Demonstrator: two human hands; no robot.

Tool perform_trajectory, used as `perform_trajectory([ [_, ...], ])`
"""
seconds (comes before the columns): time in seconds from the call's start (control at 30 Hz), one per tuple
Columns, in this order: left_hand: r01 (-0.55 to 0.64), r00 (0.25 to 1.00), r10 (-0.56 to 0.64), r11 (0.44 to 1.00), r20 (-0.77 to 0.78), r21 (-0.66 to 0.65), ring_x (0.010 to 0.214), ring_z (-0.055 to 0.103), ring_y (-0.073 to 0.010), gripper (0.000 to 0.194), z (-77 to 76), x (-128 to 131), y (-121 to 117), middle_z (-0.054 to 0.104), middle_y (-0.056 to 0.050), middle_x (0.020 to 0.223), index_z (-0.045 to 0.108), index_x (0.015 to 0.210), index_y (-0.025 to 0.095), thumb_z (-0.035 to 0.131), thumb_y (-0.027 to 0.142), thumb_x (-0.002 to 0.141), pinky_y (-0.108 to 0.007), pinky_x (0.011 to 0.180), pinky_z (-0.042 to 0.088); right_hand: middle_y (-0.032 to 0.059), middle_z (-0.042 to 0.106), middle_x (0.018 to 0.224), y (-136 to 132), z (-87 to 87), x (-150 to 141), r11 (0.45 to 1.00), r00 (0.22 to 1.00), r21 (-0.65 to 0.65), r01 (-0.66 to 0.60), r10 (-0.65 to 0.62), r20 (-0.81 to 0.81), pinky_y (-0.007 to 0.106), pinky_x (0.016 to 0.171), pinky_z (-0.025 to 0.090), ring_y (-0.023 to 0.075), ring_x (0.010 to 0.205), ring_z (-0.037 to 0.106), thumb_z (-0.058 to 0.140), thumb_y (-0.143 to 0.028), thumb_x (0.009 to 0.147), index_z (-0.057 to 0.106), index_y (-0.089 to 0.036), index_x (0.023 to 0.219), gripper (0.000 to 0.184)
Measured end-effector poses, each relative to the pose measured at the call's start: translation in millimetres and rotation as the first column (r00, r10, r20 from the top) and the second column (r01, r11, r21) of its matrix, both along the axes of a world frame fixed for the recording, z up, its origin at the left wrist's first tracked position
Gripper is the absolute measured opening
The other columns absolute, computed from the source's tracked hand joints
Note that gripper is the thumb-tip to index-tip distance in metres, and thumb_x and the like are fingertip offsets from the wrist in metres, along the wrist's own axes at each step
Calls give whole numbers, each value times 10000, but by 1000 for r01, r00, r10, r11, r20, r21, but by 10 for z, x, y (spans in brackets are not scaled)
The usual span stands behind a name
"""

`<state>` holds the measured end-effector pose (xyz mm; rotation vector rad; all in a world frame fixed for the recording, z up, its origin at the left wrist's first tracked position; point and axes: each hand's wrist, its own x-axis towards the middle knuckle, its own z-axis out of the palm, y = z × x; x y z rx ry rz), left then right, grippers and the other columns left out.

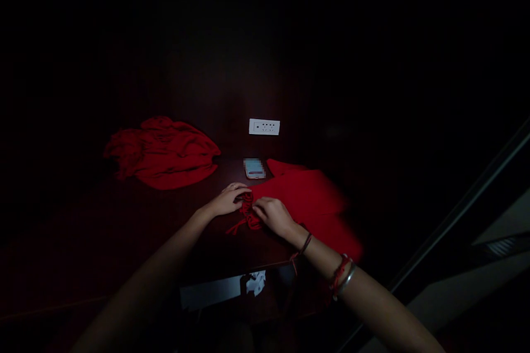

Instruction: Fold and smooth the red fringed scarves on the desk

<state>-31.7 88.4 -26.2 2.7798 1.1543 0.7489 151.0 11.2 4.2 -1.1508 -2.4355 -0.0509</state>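
Note:
A red cloth [308, 193] lies spread on the dark table, its left end bunched up with thin red strands hanging from it. My left hand [229, 198] rests at that bunched end, fingers curved onto its edge. From the right, my right hand [275, 216] meets the same gathered part, its thumb and fingertips pinched together on the cloth. The two hands are a short way apart. A second red cloth [174, 157] lies crumpled farther left, touched by neither hand. Dim light hides the far right edge of the spread cloth.
Just beyond my hands lies a phone [254, 169] with a lit screen. A white power socket [264, 127] sits on the dark wall behind it. Below the table's front edge are crumpled white paper [255, 283] and a pale strip [213, 291]. Deep shadow covers the surroundings.

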Motion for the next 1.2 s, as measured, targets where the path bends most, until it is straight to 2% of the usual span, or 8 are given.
perform_trajectory([
  [0.1, 147, 989, -147, 988, -4, -47, 979, 423, -149, 305, 70, 86, -106, 469, -50, 1041, 515, 1004, 189, 462, 219, 705, -263, 877, 314, 59, 583, 892, 60, 100, 104, 994, 995, -51, -101, 100, -19, 222, 707, 369, 124, 800, 522, 418, -236, 789, 543, -150, 927, 205],
  [0.27, 102, 995, -102, 991, -4, -88, 957, 440, -162, 353, 98, 171, -188, 485, -68, 1027, 459, 1073, 167, 453, 268, 735, -276, 855, 323, 61, 588, 880, 66, 6, 211, 989, 982, -70, -129, 138, 133, 232, 695, 369, 139, 805, 522, 463, -176, 738, 561, -153, 901, 191],
  [0.47, 108, 994, -105, 985, 31, -138, 883, 467, -137, 291, 243, 135, -250, 511, -45, 944, 479, 994, 177, 354, 347, 793, -251, 801, 346, 27, 591, 773, 110, -57, 201, 986, 985, -103, -134, 120, -126, 200, 628, 371, 104, 687, 519, 444, -296, 768, 565, -160, 844, 197],
  [0.57, 56, 981, -105, 959, -166, -277, 1008, 409, -206, 592, 288, 109, -323, 440, -88, 1095, 405, 1109, 172, 488, 534, 648, -294, 836, 325, 8, 580, 728, 116, -71, 211, 969, 956, -118, -219, 189, -225, 192, 597, 371, 98, 646, 507, 521, -313, 709, 570, -162, 792, 178],
  [0.7, -127, 941, 32, 956, -336, -265, 1117, 278, -313, 920, 251, 142, -391, 314, -168, 1218, 298, 1206, 114, 505, 668, 501, -379, 875, 272, -4, 553, 635, 117, -113, 241, 995, 934, -40, -86, 67, -352, 193, 567, 358, 89, 582, 483, 471, -215, 727, 546, -157, 660, 117],
  [0.83, -73, 961, 34, 989, -276, -132, 1008, 402, -252, 652, 249, 232, -441, 441, -115, 1095, 437, 1086, 151, 439, 613, 626, -332, 828, 321, -2, 536, 605, 111, -83, 291, 998, 910, 30, 63, -45, -412, 203, 551, 342, 94, 569, 470, 427, -199, 747, 530, -158, 623, 166],
  [0.97, -28, 983, 18, 998, -182, -53, 791, 504, -159, 222, 290, 306, -454, 553, -31, 852, 522, 893, 188, 407, 317, 753, -250, 709, 368, 4, 544, 648, 67, -45, 331, 1000, 928, 3, 10, -8, -373, 205, 573, 361, 100, 604, 482, 456, -257, 744, 545, -160, 679, 146],
  [1.2, -17, 994, 15, 1000, 106, 22, 720, 497, -113, 181, 320, 328, -401, 543, -6, 770, 519, 793, 171, 339, 179, 785, -214, 685, 367, 30, 568, 789, 76, -134, 344, 999, 974, 38, -8, 17, -226, 251, 665, 401, 139, 728, 513, 497, -277, 722, 545, -179, 832, 155],
])
